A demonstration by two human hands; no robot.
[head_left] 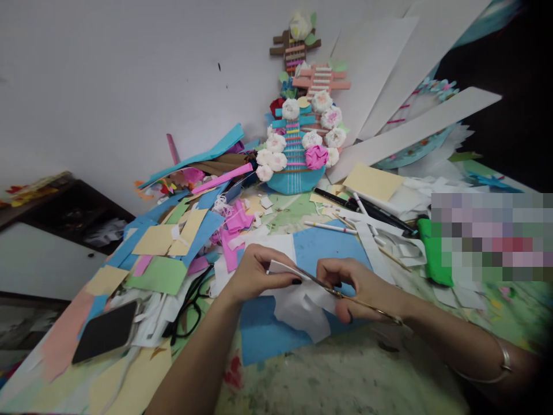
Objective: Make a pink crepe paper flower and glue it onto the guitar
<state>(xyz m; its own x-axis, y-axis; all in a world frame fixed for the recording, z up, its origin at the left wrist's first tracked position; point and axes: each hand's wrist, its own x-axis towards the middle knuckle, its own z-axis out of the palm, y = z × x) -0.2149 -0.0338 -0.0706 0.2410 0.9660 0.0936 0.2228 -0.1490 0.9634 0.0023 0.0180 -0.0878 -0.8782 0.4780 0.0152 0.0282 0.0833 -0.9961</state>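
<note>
My left hand [259, 271] pinches a folded piece of white paper [302, 314] between thumb and fingers. In my right hand [356, 285] is a pair of scissors [317, 279], its blades along the upper part of the paper near my left fingertips. Whether the blades are parted I cannot tell. The lower part of the paper hangs loose and curved under both hands. Beneath it lie blue paper sheets [263, 340] on the paint-stained table. A white sheet [276, 245] lies just behind my left hand.
Paper guitars with flowers [294, 173] lean on the wall. Left lie a phone [106, 333], black-framed glasses [190, 308] and coloured paper scraps [158, 275]. To the right are black pens [334, 199], white paper strips [374, 251] and a green object [434, 253].
</note>
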